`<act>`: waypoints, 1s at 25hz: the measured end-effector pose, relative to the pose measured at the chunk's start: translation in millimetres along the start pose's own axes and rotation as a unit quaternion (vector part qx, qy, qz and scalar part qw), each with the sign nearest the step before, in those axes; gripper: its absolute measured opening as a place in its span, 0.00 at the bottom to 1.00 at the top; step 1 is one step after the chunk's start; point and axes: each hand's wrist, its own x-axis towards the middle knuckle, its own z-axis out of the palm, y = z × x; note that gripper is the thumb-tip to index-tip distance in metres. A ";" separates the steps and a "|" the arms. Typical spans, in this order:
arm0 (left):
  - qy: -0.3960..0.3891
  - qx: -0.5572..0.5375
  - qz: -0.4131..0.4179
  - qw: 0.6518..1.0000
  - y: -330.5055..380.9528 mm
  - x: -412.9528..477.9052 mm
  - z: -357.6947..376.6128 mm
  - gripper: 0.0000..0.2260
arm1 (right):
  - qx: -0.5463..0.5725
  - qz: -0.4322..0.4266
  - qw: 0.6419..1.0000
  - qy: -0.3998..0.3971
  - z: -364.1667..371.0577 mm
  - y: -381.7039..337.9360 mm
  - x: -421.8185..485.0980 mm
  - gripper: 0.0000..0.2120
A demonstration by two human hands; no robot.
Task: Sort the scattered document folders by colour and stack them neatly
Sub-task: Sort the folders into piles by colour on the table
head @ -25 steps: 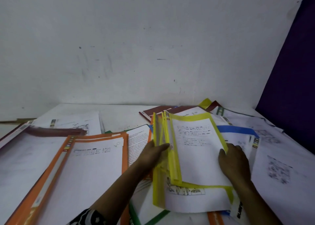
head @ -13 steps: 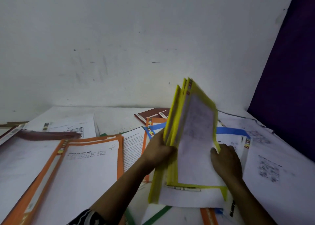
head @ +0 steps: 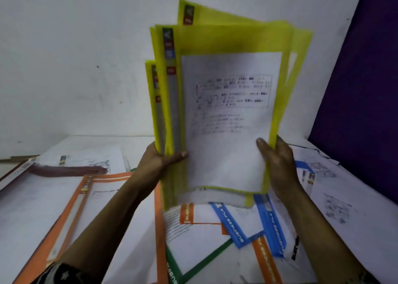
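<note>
Several yellow folders (head: 226,46) stand upright in front of me, lifted off the table, with a printed sheet showing through the front one. My left hand (head: 157,161) grips their left spine edges, thumb on the front. My right hand (head: 277,165) grips the right edge. Their tops are uneven, fanned at different heights. Under them lie blue folders (head: 269,225), an orange folder (head: 187,217) and a green-edged folder (head: 193,264) overlapping on the table.
An orange stack (head: 71,208) lies at the left, with a maroon folder (head: 64,169) behind it. White sheets (head: 340,202) cover the right side. A white wall (head: 75,57) rises behind the table and a purple panel (head: 366,111) stands at the right.
The yellow folders went from lying nearly flat on the pile to standing upright, raised high in both hands. The blue and orange folders beneath came into view.
</note>
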 end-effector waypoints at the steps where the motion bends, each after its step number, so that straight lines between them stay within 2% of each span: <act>1: 0.004 0.011 0.005 1.000 0.7 -1.9 -1.5 0.22 | 0.010 0.009 1.000 -0.026 -1.1 6.5 -4.1 0.16; 3: 0.007 0.027 0.010 1.000 -2.2 -6.0 -1.6 0.20 | 0.005 0.026 0.998 -0.057 -1.5 17.8 -11.7 0.21; 6: 0.041 0.030 -0.004 0.999 -19.5 -12.9 1.5 0.17 | -0.052 0.067 0.995 -0.049 6.2 34.6 -22.3 0.14; 10: 0.141 0.089 -0.012 0.986 -35.2 -14.0 11.2 0.09 | -0.112 0.094 0.988 -0.038 16.4 37.4 -32.6 0.11; 11: 0.169 0.072 -0.019 0.983 -32.2 -11.3 11.6 0.08 | -0.119 0.094 0.988 -0.041 15.1 32.6 -29.7 0.10; 13: 0.206 -0.043 -0.056 0.976 -25.6 -4.0 5.2 0.12 | -0.118 0.113 0.985 -0.056 9.4 21.5 -23.5 0.09; 14: 0.210 -0.121 -0.075 0.967 -24.0 -0.3 -0.5 0.14 | -0.078 0.130 0.986 -0.071 5.4 21.0 -21.5 0.14; 16: 0.199 -0.255 -0.106 0.940 -26.5 5.7 -12.3 0.15 | 0.048 0.197 0.973 -0.107 8.9 26.2 -24.1 0.30; 17: 0.191 -0.303 -0.119 0.926 -31.5 7.3 -14.2 0.16 | 0.092 0.232 0.959 -0.133 19.4 31.6 -30.1 0.33; 18: 0.186 -0.334 -0.125 0.915 -40.1 8.6 -15.8 0.18 | 0.116 0.257 0.946 -0.162 36.1 38.1 -37.4 0.29; 20: 0.199 -0.360 -0.139 0.901 -58.3 10.5 -21.3 0.18 | 0.130 0.271 0.941 -0.158 79.6 57.8 -46.4 0.18; 22: 0.226 -0.369 -0.157 0.888 -69.2 12.4 -37.5 0.20 | 0.098 0.248 0.956 -0.122 120.2 73.5 -39.8 0.20; 25: 0.265 -0.350 -0.191 0.878 -67.8 32.1 -82.1 0.18 | 0.028 0.211 0.968 -0.135 169.7 80.1 -5.7 0.21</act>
